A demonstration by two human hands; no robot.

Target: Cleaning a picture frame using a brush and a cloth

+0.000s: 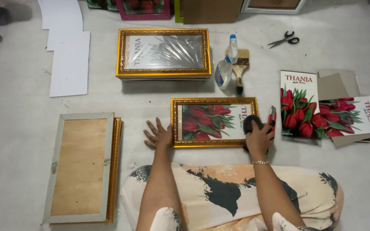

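Spray bottle (225,70), brush (239,68), cutter (272,116) lie beyond gold frame (214,122)

A clear spray bottle (225,68) with a blue-white label stands behind the framed picture (214,122).

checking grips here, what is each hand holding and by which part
The right hand grips a dark rounded object by its lower end; what it is cannot be told. The left hand holds nothing, resting flat beside the gold picture frame.

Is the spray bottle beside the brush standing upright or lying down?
Lying down: the spray bottle rests on its side on the floor, its nozzle pointing away, partly over the brush.
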